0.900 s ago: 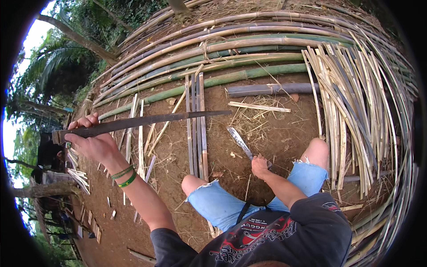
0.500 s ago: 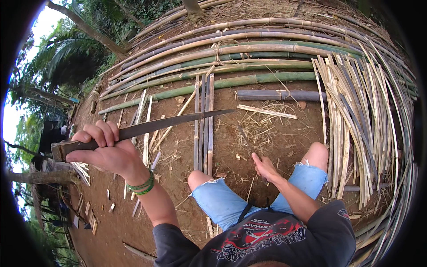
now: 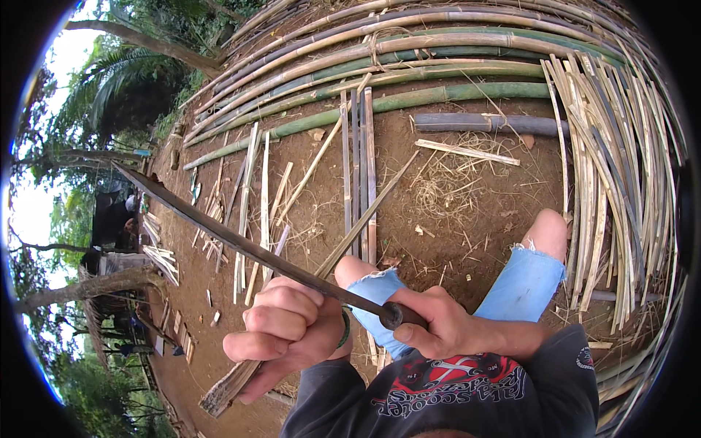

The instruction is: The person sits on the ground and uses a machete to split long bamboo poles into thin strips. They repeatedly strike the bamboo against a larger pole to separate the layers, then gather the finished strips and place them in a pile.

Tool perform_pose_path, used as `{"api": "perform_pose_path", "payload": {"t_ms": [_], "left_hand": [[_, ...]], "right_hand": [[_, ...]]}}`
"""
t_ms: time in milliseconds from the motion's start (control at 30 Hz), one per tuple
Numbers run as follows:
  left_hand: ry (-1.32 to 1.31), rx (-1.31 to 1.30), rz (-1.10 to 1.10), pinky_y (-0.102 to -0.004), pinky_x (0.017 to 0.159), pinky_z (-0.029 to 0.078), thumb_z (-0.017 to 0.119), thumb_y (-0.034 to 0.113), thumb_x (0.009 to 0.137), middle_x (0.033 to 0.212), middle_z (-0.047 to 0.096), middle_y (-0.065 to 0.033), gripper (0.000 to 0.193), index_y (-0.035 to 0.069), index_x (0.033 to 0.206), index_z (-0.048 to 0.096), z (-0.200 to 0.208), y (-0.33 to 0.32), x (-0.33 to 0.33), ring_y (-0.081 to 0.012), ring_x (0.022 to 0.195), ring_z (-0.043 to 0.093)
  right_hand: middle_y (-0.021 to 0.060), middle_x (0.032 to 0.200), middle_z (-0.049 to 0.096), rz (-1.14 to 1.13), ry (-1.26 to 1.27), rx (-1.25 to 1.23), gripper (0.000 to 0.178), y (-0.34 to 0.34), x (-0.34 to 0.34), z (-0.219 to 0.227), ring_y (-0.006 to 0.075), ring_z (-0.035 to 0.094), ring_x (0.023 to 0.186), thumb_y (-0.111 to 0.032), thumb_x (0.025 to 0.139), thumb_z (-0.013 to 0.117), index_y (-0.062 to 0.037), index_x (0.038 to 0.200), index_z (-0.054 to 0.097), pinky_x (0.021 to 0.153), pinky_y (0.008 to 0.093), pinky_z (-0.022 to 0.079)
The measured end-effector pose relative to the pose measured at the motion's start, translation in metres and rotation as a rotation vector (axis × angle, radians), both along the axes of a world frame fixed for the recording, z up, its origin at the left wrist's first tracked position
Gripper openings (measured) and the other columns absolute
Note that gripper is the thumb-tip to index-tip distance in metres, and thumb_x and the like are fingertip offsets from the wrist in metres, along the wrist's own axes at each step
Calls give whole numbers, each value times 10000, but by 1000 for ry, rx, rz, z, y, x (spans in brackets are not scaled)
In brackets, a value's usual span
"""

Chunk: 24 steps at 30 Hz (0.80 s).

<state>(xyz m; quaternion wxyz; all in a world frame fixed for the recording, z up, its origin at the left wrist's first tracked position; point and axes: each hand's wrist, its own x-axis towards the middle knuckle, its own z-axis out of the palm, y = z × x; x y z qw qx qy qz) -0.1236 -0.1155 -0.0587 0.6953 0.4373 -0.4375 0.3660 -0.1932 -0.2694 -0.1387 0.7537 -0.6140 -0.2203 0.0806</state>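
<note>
My left hand is closed around a bamboo strip. Its blunt lower end sticks out below my fist, and the long part slants up and right. In my right hand is the handle of a long-bladed knife, held in front of my shirt. The dark blade runs up and to the left, passing over the strip just beside my left knuckles. I cannot tell whether the edge touches the strip.
Several upright strips lie beyond my left knee. A big pile of split bamboo is at the right. Long bamboo poles stretch across the far side. A short dark pole and curly shavings lie ahead of me on brown soil.
My left hand has come down and inward, tilting the strip more steeply. My right hand has risen toward it, and the knife has swung over to point up and left across the strip.
</note>
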Motion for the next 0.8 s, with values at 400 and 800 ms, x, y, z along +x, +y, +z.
{"api": "perform_pose_path", "payload": {"t_ms": [400,800], "left_hand": [[-67,-27,37,-254,349,261,312,677,963,570,364,-9,597,102,813,366,-20,13,-8,-110,425,307],[-24,-48,80,-258,375,222,245,700,955,573,327,-7,620,102,827,348,-16,12,-5,-106,440,257]], "right_hand": [[146,562,523,124,114,36,400,2,-5,-21,351,558,506,-395,982,563,-4,898,552,494,402,425],[140,566,525,22,159,-57,384,-3,-7,-10,349,594,526,-375,981,550,7,949,575,514,397,448]]}}
